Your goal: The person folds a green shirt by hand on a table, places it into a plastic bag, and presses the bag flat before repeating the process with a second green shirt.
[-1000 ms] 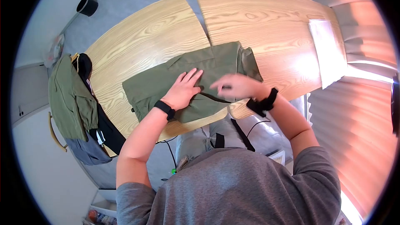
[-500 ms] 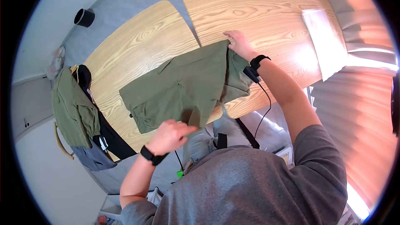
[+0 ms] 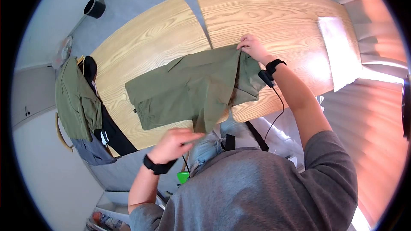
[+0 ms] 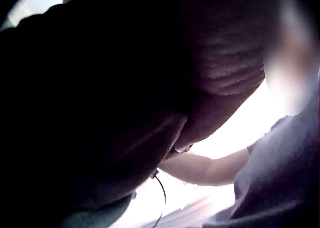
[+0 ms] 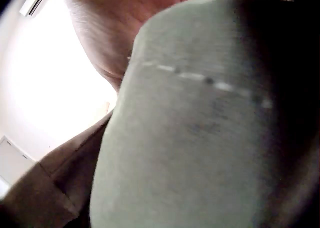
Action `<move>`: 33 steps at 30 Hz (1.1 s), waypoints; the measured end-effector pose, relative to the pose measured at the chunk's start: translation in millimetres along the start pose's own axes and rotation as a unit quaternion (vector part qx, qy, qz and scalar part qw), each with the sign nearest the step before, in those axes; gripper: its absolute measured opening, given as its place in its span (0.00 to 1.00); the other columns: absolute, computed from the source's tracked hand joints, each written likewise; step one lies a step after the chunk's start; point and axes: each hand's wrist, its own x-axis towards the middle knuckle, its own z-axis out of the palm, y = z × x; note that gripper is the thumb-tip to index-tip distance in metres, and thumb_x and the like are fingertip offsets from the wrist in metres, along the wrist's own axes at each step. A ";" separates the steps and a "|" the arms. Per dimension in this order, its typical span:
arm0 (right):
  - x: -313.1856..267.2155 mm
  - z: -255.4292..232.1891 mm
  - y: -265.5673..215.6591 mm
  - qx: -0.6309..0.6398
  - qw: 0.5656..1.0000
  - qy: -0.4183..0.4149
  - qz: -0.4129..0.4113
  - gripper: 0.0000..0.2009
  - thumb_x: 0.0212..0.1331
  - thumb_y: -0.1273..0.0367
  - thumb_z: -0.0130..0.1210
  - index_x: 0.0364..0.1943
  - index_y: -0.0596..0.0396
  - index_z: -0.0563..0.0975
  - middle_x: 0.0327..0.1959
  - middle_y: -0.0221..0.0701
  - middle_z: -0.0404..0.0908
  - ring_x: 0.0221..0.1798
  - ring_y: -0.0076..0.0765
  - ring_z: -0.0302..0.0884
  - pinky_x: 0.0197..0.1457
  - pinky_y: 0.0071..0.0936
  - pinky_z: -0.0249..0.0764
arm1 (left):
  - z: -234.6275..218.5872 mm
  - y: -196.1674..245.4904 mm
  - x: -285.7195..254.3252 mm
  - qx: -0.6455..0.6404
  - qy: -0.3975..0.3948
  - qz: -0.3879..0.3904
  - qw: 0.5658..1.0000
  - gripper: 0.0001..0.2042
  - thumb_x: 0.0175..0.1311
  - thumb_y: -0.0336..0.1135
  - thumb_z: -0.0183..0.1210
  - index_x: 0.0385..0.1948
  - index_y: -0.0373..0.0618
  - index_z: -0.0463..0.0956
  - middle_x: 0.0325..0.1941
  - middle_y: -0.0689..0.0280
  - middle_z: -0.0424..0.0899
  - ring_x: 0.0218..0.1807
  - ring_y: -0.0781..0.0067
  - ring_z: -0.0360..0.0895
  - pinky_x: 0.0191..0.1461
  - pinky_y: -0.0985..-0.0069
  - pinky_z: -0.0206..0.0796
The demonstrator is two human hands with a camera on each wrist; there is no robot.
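Observation:
A folded olive-green garment [image 3: 171, 87] lies across the table, one corner drawn over its near edge. My left hand [image 3: 170, 144] pinches that near corner between thumb and fingertips, just off the table. At the far edge my right hand [image 3: 253, 47] pinches the cloth close to a dark open fold, with a smaller flap to its right. In the right wrist view, the green cloth [image 5: 170, 148] with a line of stitching fills most of the picture, covering the fingers. Deep shadow hides much of my left hand [image 4: 225, 63] in the left wrist view.
Two wooden tabletops [image 3: 265, 13] stand side by side with a gap between them. More clothes [image 3: 79, 98] hang over the left end. A white sheet [image 3: 340, 53] lies at the right end. A black bin [image 3: 94, 8] stands on the floor. A cable hangs from the right wrist.
My hands have parted from the middle of the garment to its far and near edges. The right side of the cloth has been pulled open, with its near corner drawn toward the body.

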 end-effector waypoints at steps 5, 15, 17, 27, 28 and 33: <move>2.9 2.7 11.2 -0.005 1.000 0.008 0.009 0.06 0.46 0.72 0.61 0.31 0.49 0.82 0.40 0.31 0.73 0.48 0.40 0.70 0.53 0.33 0.69 | -73.0 -80.5 -40.7 -0.018 0.243 -0.207 0.948 0.17 0.54 0.35 0.64 0.44 0.36 0.76 0.39 0.64 0.81 0.41 0.75 0.75 0.44 0.74 0.68; 7.6 3.0 -0.3 -0.017 1.000 0.009 0.015 0.05 0.46 0.69 0.63 0.27 0.54 0.80 0.35 0.32 0.74 0.42 0.41 0.71 0.46 0.33 0.69 | -86.6 -230.1 -65.5 -0.101 0.271 -0.330 0.899 0.18 0.54 0.29 0.64 0.47 0.40 0.72 0.40 0.69 0.77 0.38 0.80 0.72 0.43 0.80 0.66; 7.0 -0.8 -14.1 0.008 0.997 0.020 0.079 0.07 0.48 0.66 0.63 0.25 0.54 0.80 0.36 0.33 0.74 0.42 0.40 0.70 0.46 0.32 0.69 | -88.4 -211.0 -62.7 -0.177 0.346 -0.279 0.878 0.17 0.55 0.28 0.62 0.47 0.41 0.72 0.40 0.71 0.76 0.37 0.82 0.71 0.43 0.82 0.64; 14.9 5.1 -7.3 0.007 0.995 0.024 0.097 0.10 0.46 0.67 0.66 0.23 0.60 0.80 0.32 0.37 0.74 0.34 0.39 0.72 0.38 0.31 0.69 | -89.2 -257.2 -22.6 -0.176 0.488 -0.253 0.816 0.13 0.57 0.25 0.60 0.44 0.40 0.73 0.35 0.69 0.77 0.38 0.79 0.73 0.44 0.80 0.67; 15.1 5.4 -7.5 0.005 0.995 0.021 0.097 0.10 0.46 0.67 0.66 0.23 0.60 0.80 0.32 0.37 0.74 0.34 0.39 0.72 0.38 0.31 0.69 | -86.3 -259.3 -21.0 -0.150 0.492 -0.258 0.818 0.13 0.57 0.25 0.60 0.44 0.40 0.73 0.36 0.67 0.77 0.38 0.78 0.73 0.44 0.80 0.68; 17.7 7.6 -8.1 -0.035 0.993 0.023 0.115 0.10 0.44 0.66 0.66 0.23 0.59 0.80 0.34 0.38 0.75 0.37 0.42 0.73 0.42 0.35 0.70 | -84.4 -262.0 -24.8 -0.064 0.482 -0.276 0.829 0.15 0.55 0.27 0.61 0.44 0.39 0.72 0.35 0.64 0.78 0.37 0.74 0.75 0.43 0.77 0.70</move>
